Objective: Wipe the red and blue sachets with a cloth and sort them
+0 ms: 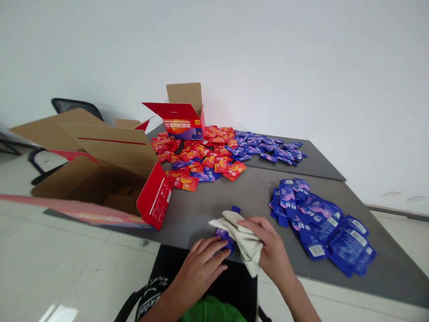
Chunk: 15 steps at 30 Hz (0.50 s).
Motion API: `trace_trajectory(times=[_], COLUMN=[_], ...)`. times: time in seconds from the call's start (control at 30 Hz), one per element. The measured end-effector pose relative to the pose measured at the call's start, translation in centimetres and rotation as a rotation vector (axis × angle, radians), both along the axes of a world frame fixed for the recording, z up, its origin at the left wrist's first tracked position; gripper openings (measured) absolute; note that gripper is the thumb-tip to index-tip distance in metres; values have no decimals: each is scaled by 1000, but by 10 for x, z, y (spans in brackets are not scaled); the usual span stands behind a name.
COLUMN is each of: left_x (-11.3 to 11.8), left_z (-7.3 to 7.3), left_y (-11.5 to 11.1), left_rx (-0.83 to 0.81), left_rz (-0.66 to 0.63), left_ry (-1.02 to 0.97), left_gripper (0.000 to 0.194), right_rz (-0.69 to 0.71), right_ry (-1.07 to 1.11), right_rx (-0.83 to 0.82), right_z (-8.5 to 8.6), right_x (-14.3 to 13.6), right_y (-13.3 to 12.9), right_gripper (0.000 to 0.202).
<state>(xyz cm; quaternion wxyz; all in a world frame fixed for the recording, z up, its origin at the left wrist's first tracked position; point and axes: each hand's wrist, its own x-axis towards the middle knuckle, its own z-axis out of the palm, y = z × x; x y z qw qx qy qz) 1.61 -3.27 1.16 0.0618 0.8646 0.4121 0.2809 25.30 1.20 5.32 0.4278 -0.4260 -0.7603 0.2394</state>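
A blue pouch [222, 234] lies at the table's front edge, partly covered by a cloth. My left hand [204, 264] rests on the pouch's near end, its fingers spread. In my right hand [268, 241] is a folded off-white cloth [246, 243], pinched between thumb and fingers and lying over the pouch. To the right of my right hand is a loose pile of blue pouches [318, 221], some with white barcode labels showing.
An open red carton [157, 199] stands at the table's left. Behind it are a second red box [182, 127], mixed orange pouches [219, 163] and blue pouches [264, 145]. A black chair [78, 107] is at the far left.
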Motion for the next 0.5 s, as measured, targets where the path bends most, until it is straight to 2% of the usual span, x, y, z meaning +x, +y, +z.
trace_trajectory(times=[0.07, 0.13, 0.2, 0.3, 0.37, 0.4, 0.5], left_x=[1, 1, 2, 2, 1, 1, 1], left_z=[-4, -10, -15, -21, -22, -22, -20], left_y=[2, 3, 3, 3, 2, 2, 1], left_rx=[25, 65, 102, 110, 112, 117, 92], left_rz=[8, 24, 43, 62, 57, 51, 53], left_ry=[-30, -45, -51, -78, -114, -134, -166], left_gripper=[29, 27, 26, 23, 22, 22, 21], right_rz=[91, 86, -11, -143, -145, -103, 146], right_ry=[-108, -215, -304, -375, -361, -351, -396], right_rx=[-4, -2, 35, 137, 187, 200, 185], right_z=[-6, -12, -14, -3, 6, 8, 6], right_x=[-7, -4, 7, 21, 18, 12, -9], right_y=[10, 27, 48, 64, 56, 49, 24], right_gripper=[43, 50, 51, 44, 44, 47, 55])
